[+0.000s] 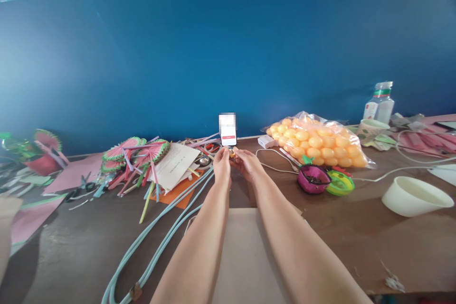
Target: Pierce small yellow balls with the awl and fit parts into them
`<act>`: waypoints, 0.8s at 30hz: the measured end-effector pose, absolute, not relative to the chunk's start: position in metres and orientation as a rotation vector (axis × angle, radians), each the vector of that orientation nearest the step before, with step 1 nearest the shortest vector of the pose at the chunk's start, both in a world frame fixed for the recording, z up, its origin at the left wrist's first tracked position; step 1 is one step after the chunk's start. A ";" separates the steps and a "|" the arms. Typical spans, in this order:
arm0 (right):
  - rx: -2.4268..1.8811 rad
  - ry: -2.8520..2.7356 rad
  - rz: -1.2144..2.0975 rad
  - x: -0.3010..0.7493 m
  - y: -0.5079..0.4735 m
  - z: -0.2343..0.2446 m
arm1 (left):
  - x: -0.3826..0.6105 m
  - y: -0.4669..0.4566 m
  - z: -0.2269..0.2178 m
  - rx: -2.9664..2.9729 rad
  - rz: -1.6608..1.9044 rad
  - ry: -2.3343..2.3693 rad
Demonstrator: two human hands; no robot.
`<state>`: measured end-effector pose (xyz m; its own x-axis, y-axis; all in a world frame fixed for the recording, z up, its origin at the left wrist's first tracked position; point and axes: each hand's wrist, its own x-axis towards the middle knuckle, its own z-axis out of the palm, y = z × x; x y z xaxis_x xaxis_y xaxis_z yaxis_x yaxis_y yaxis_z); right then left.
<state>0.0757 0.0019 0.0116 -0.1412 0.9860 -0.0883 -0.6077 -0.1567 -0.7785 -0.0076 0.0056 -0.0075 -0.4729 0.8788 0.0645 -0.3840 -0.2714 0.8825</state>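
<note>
Both arms reach forward over the table. My left hand (222, 162) and my right hand (246, 161) meet near the back edge with their fingers closed. Between the fingertips is a small yellowish and dark thing (232, 153), too small to name. A phone (228, 129) with a lit white screen and a red button stands upright just beyond the fingertips. Whether the fingers touch it I cannot tell. Below my hands lies a light brown board or box (242, 251), partly hidden by my forearms. Pale blue tubing (156, 225) loops to the left.
A clear bag of orange balls (317, 141), a purple pouch (313, 179), a green container (339, 183) and a white bowl (415, 197) stand right. Left are pink-green paper fans (124, 152), a paper sheet (176, 164) and scissors (84, 184). A blue wall (228, 52) rises behind.
</note>
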 end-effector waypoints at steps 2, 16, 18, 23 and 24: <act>-0.753 -0.718 1.619 0.076 0.003 0.011 | -0.008 0.007 -0.009 0.715 1.858 1.083; -0.924 -0.733 1.560 0.073 0.011 0.000 | -0.005 0.008 -0.011 0.698 1.766 1.213; -0.948 -0.731 1.560 0.073 0.010 0.000 | -0.005 0.008 -0.010 0.667 1.755 1.226; -0.976 -0.752 1.581 0.073 0.011 -0.001 | -0.004 0.006 -0.008 0.627 1.731 1.202; -0.982 -0.762 1.588 0.073 0.011 -0.001 | -0.004 0.006 -0.008 0.622 1.723 1.193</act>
